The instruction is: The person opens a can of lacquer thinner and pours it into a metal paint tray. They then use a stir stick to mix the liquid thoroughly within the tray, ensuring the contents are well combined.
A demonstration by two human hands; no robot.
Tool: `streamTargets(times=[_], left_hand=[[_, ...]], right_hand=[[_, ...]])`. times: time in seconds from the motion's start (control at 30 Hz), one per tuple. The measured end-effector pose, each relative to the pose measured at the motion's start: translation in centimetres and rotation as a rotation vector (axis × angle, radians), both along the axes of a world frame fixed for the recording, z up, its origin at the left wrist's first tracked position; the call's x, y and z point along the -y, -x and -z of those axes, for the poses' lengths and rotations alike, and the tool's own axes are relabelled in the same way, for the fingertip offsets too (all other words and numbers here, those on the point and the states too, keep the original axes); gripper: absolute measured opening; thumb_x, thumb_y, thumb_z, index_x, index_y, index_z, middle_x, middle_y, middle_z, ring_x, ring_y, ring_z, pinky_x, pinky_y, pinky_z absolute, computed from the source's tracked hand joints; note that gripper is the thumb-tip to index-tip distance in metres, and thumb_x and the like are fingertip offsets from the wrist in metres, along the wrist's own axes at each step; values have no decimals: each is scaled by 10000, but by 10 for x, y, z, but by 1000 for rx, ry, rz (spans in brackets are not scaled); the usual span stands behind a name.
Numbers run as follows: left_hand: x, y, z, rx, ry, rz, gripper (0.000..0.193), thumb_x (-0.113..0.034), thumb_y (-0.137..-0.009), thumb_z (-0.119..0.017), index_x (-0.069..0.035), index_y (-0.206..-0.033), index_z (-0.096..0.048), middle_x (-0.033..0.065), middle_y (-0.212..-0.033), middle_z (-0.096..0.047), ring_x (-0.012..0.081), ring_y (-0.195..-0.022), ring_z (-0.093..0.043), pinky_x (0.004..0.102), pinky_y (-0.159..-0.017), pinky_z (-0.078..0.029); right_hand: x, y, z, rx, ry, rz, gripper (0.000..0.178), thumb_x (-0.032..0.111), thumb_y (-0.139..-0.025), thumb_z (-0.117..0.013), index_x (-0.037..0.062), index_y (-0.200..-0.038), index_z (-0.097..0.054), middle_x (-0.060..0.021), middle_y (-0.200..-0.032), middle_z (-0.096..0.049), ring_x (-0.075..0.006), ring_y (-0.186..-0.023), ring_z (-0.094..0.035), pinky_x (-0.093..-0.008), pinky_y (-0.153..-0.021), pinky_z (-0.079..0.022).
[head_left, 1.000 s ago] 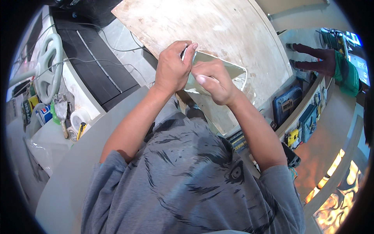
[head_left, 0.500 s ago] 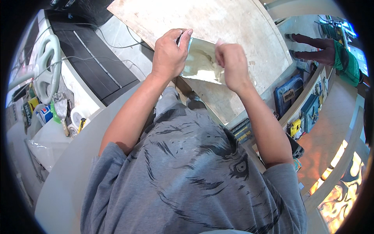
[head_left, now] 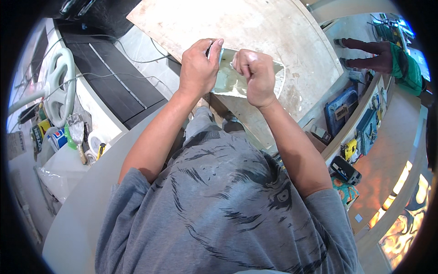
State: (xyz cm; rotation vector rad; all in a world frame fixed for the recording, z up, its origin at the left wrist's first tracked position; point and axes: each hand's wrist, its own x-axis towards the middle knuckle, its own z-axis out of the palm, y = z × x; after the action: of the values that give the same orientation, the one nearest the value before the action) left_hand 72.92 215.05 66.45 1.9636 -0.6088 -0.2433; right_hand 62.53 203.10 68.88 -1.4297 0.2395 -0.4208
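Since half a second ago, the right hand (head_left: 258, 77) has shifted leftward, closer to the left hand (head_left: 199, 68). Beneath both spreads a pale, stained worktop (head_left: 219, 20); over its near edge is a rectangular, white-rimmed tray (head_left: 279, 76) smeared with pale residue. Left-hand fingers are clamped on the tray's left end; right-hand fingers curl together above its middle, and I cannot tell whether they grip anything.

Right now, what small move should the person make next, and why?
Probably a short pass of the right hand across the pale plate, with the left hand bracing it: the right is curled over its smeared surface, while the left grips its left edge. Whether the right holds anything is unclear.
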Motion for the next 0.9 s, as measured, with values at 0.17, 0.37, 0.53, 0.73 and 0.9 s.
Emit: streamTargets(times=[0.17, 0.37, 0.53, 0.73, 0.9], left_hand=[[0, -1, 7, 24, 9, 0, 365, -301, -1076, -619, 32, -1062, -766, 194, -923, -760, 252, -784, -685, 354, -766, -535], [-1, -1, 2, -11, -53, -3, 362, -299, -1071, -627, 35, -1054, -765, 198, -930, -761, 251, -807, -708, 354, -775, -539], [-2, 0, 1, 16, -31, -9, 348, -287, -1064, -638, 38, -1060, -762, 195, -931, -761, 247, -808, -708, 351, -775, -541], [0, 2, -5, -28, 18, -3, 337, -272, -1049, -640, 45, -1035, -755, 228, -977, -746, 353, -877, -711, 398, -820, -544], [1, 2, -4, -40, -12, -16, 330, -263, -1041, -646, 50, -1017, -749, 245, -976, -735, 400, -883, -708, 421, -816, -542]], right_hand=[[0, -1, 0, -147, 106, -154, 454, 287, -983, -431, 25, -624, -343, -41, -606, -336, -159, -622, -332, -348, -603, -285], [19, 18, -12, -265, 166, -331, 463, 296, -990, -439, 41, -620, -327, -25, -577, -296, -141, -576, -288, -357, -561, -264], [20, 20, -20, -350, 341, -350, 470, 294, -1000, -446, 44, -618, -336, -30, -583, -282, -149, -569, -289, -360, -554, -269], [36, 20, -44, -221, 161, -85, 468, 235, -1012, -504, -20, -623, -447, -50, -570, -372, -145, -563, -357, -366, -555, -322], [10, 19, -32, -63, 67, 25, 501, 297, -1017, -455, 51, -595, -340, -48, -597, -325, -180, -633, -362, -345, -623, -305]])
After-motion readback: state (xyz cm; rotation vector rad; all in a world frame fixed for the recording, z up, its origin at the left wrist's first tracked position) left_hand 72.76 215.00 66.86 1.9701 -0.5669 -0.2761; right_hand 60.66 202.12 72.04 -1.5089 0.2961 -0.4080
